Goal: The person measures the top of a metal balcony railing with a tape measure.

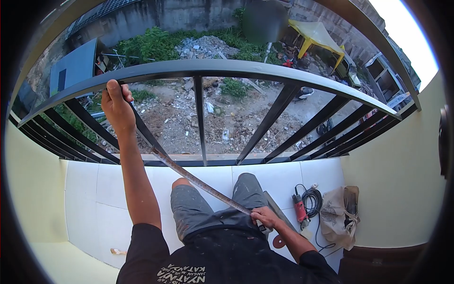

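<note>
My left hand (pixel 118 108) is closed around a black metal baluster (pixel 144 130), just under the curved top rail (pixel 156 69). A worn, brownish tape measure blade (pixel 203 186) slants from the lower part of that baluster across my lap. Its far end overlaps the dark bar in this view. At my right thigh, my right hand (pixel 266 217) grips the tape measure, whose case is mostly hidden by the fingers and shirt. The grey shorts (pixel 194 208) lie beneath the blade.
On the white tiles (pixel 146 184) at right are a red angle grinder (pixel 300 209) with coiled cord, a reddish disc (pixel 279 242) and a beige bag (pixel 338 213). Cream walls flank the balcony. Beyond the railing lie rubble (pixel 208 46) and a yellow canopy (pixel 314 35).
</note>
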### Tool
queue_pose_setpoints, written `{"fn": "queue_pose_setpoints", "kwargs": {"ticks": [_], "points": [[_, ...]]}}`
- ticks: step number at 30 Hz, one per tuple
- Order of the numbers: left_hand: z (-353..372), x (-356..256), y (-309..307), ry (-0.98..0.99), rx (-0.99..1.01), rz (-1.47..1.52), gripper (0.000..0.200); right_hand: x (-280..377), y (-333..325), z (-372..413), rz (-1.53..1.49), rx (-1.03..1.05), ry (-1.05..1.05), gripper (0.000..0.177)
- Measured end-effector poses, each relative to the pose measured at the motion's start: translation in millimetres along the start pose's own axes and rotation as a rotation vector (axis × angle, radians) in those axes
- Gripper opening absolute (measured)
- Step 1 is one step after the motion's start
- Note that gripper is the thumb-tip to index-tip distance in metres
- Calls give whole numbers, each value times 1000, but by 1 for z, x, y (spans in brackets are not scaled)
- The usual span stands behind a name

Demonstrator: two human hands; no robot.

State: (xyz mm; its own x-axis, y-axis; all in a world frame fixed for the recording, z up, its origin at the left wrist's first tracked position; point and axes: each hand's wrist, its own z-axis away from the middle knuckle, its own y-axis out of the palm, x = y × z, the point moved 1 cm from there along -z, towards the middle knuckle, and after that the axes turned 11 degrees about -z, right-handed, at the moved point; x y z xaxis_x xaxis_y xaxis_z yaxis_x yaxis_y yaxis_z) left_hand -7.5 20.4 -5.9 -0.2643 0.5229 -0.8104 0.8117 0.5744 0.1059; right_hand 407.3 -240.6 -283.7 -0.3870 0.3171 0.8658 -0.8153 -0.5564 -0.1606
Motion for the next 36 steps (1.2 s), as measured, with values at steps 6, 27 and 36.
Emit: {"fn": "queue_pose_setpoints", "kwargs": {"ticks": [6, 27, 36], "points": [[0, -1, 1, 26, 4, 20, 47, -6, 3, 8, -145, -114, -39, 42], [-1, 3, -2, 15, 16, 4, 51, -6, 0, 1, -73, -46, -36, 41], [0, 1, -1, 27, 15, 6, 50, -3, 0, 2, -72, -48, -22, 43]]}}
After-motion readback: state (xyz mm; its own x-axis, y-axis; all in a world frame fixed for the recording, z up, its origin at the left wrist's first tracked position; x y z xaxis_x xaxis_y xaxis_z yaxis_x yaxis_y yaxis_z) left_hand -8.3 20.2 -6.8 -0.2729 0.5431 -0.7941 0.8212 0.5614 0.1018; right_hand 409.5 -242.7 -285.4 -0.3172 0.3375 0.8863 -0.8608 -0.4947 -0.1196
